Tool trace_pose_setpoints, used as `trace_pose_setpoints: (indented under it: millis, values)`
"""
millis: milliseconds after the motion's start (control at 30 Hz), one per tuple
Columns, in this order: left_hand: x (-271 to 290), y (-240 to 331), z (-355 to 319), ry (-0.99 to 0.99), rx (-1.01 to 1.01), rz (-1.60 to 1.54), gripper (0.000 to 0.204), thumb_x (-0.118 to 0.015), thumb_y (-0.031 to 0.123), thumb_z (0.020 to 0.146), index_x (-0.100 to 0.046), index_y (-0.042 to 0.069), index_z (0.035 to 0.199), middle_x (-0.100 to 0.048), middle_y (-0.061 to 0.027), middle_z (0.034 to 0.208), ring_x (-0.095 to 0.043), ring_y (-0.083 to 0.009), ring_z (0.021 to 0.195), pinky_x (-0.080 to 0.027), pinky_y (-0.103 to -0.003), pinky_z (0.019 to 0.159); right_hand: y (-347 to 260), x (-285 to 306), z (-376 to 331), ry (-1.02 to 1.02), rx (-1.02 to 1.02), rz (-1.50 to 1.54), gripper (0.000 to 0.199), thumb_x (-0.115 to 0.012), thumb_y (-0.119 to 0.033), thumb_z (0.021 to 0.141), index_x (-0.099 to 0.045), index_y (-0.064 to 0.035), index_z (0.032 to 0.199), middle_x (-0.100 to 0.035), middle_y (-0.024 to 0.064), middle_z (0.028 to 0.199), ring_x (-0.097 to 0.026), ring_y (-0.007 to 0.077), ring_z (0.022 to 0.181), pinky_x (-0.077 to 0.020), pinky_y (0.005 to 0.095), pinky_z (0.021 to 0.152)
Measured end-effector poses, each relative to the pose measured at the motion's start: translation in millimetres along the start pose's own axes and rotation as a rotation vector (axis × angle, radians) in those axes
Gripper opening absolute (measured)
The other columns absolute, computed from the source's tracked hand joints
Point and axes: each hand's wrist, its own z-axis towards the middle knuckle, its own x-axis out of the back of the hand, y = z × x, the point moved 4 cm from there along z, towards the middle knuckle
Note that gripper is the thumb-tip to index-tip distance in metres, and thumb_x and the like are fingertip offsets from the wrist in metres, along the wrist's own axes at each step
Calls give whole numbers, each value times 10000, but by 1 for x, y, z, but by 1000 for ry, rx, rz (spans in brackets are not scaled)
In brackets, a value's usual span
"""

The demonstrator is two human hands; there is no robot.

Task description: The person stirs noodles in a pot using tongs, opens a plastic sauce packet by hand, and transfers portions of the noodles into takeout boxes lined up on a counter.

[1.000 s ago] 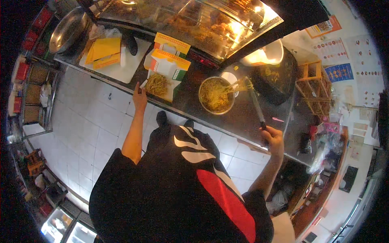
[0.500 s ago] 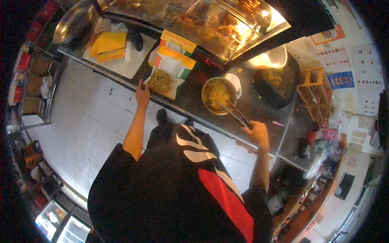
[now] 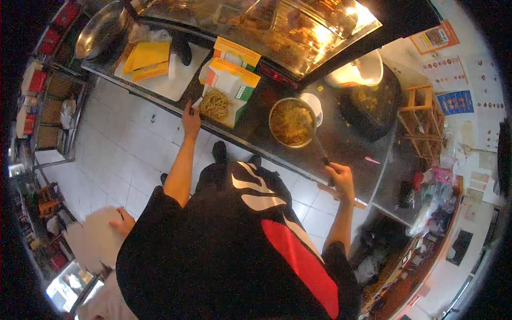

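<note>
An opened yellow, white and green takeaway box [image 3: 233, 88] lies on the dark counter with noodles [image 3: 214, 104] in its near part. My left hand [image 3: 190, 120] pinches the box's left edge, at a white flap. To the right stands a round metal pot [image 3: 273, 136] with yellowish noodles [image 3: 292, 121] inside. My right hand [image 3: 340, 180] is closed around the handle of metal tongs [image 3: 319, 148], whose far ends reach into the pot; the tips are blurred among the food. A white round thing [image 3: 312, 104] sits partly behind the pot.
Yellow folded cartons [image 3: 146, 56] lie on a white board [image 3: 184, 80] at the left. A lit food cabinet [image 3: 266, 26] rises behind the counter; a dark pan [image 3: 373, 109] and wooden rack [image 3: 418, 114] stand right. Another person's hand [image 3: 124, 221] with a pale sheet [image 3: 90, 234] appears at lower left.
My right hand has turned the tongs more upright in the pot. My left hand stays at the box. Another person's hand with a pale sheet has come in at the lower left.
</note>
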Motion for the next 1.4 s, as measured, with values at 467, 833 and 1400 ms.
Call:
trace_pose_setpoints:
  millis: [467, 833, 1400]
  values:
    - [1, 3, -2, 77, -77, -21, 480, -585, 154, 885, -455, 30, 1330, -529, -187, 1279, -511, -290, 1172, -414, -351, 961, -118, 92, -83, 308, 124, 7, 322, -668, -231, 840, -653, 22, 1039, -621, 5, 714, -528, 64, 576, -393, 214, 488]
    - [-2, 7, -3, 19, -10, 129, 464, -566, 163, 894, -456, 60, 1333, -493, -173, 1327, -476, -324, 1212, -376, -380, 1004, -188, 132, -110, 384, 154, -80, 322, -649, -283, 846, -630, -22, 1034, -602, -15, 680, -481, 36, 494, -376, 174, 452]
    - [-8, 1, -2, 36, -26, 68, 484, -551, 233, 913, -444, 27, 1338, -486, -201, 1324, -461, -327, 1228, -376, -379, 1003, -256, 216, -103, 585, 485, -346, 561, -626, -464, 847, -580, 54, 1059, -570, -11, 705, -472, 59, 515, -353, 197, 431]
